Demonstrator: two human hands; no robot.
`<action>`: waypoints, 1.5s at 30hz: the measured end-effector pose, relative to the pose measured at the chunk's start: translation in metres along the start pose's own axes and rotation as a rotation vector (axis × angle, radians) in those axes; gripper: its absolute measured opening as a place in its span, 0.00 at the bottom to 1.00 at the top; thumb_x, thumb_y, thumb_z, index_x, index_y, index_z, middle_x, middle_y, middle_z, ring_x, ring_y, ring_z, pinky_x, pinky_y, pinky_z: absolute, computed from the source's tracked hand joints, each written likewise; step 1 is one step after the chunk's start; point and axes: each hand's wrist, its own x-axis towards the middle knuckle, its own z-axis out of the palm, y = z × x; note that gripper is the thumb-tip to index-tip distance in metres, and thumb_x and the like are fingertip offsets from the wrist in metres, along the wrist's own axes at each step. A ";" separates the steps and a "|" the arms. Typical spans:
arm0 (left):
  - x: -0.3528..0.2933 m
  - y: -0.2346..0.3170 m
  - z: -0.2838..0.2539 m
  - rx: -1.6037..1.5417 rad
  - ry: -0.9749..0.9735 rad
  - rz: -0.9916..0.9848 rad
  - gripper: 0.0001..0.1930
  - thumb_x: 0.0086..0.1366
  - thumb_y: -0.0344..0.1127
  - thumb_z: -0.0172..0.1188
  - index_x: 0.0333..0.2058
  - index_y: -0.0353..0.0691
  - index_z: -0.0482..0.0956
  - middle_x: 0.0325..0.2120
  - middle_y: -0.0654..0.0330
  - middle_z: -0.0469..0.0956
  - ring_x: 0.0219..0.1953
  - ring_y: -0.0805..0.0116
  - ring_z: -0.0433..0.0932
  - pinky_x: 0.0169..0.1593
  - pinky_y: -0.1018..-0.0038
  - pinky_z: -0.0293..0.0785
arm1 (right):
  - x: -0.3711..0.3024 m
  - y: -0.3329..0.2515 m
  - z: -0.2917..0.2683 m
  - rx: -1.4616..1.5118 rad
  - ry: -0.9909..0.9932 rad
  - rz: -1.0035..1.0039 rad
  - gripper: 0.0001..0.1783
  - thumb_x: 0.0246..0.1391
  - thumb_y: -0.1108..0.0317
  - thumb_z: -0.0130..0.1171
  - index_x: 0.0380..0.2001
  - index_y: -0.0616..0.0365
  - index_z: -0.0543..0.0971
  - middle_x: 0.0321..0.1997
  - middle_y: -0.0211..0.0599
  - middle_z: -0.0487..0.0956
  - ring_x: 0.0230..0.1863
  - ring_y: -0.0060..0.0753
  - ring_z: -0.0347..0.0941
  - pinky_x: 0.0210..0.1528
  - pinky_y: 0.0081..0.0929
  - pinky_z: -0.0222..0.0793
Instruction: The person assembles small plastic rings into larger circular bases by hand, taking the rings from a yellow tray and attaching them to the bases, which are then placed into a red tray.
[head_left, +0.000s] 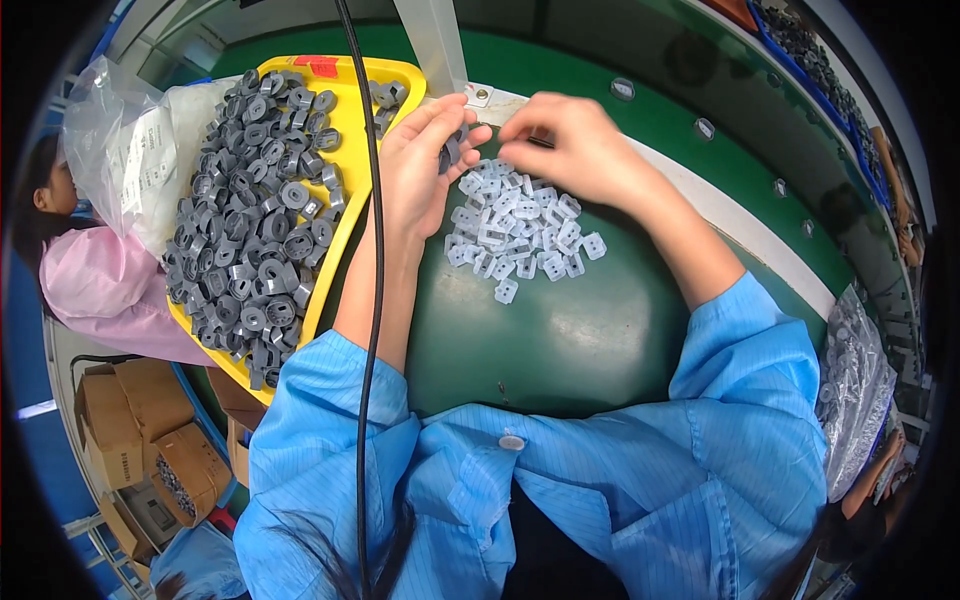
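Observation:
My left hand (418, 165) is raised beside the yellow tray, its fingers curled around a few dark grey plastic parts (452, 148). To its right, my right hand (572, 150) hovers over the far edge of a pile of small translucent white plastic pieces with holes (520, 222). Its fingers are bent together, and whatever they may hold is hidden from view. The white pieces lie loose on a dark green work surface (540, 345) between my forearms. Many round dark grey parts (255, 210) fill the yellow tray (345, 205) on my left.
Beyond a pale rail (690, 190) runs a green conveyor belt (560, 60) carrying several spaced-out parts (705, 128). A black cable (378, 250) hangs across the view. Plastic bags (860, 390) lie at right; cardboard boxes (125, 420) stand lower left. A person in pink (110, 285) sits at left.

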 end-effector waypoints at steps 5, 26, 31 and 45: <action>0.002 -0.005 0.004 0.196 0.032 0.066 0.17 0.67 0.39 0.54 0.49 0.34 0.73 0.35 0.62 0.76 0.35 0.76 0.76 0.34 0.82 0.71 | -0.002 0.000 0.000 -0.131 -0.130 0.032 0.11 0.45 0.67 0.63 0.32 0.61 0.81 0.34 0.42 0.78 0.37 0.43 0.75 0.43 0.35 0.71; -0.012 -0.017 0.033 0.836 -0.047 0.714 0.23 0.46 0.28 0.69 0.44 0.39 0.77 0.32 0.58 0.74 0.32 0.66 0.76 0.36 0.73 0.75 | -0.013 -0.005 -0.011 0.635 0.145 0.302 0.08 0.46 0.69 0.67 0.28 0.62 0.81 0.24 0.28 0.79 0.26 0.15 0.71 0.30 0.15 0.69; -0.006 -0.024 0.022 0.995 -0.027 0.834 0.19 0.43 0.29 0.71 0.38 0.39 0.79 0.30 0.58 0.72 0.30 0.65 0.74 0.34 0.72 0.74 | -0.014 -0.007 -0.007 0.522 0.137 0.286 0.10 0.44 0.67 0.68 0.28 0.63 0.82 0.23 0.28 0.78 0.25 0.14 0.70 0.29 0.15 0.68; -0.009 -0.016 0.023 0.769 -0.140 0.617 0.17 0.45 0.30 0.72 0.34 0.34 0.76 0.31 0.57 0.77 0.30 0.68 0.78 0.36 0.74 0.75 | -0.018 -0.016 -0.016 0.111 0.284 0.164 0.09 0.44 0.68 0.68 0.26 0.62 0.82 0.24 0.32 0.79 0.24 0.15 0.69 0.31 0.17 0.68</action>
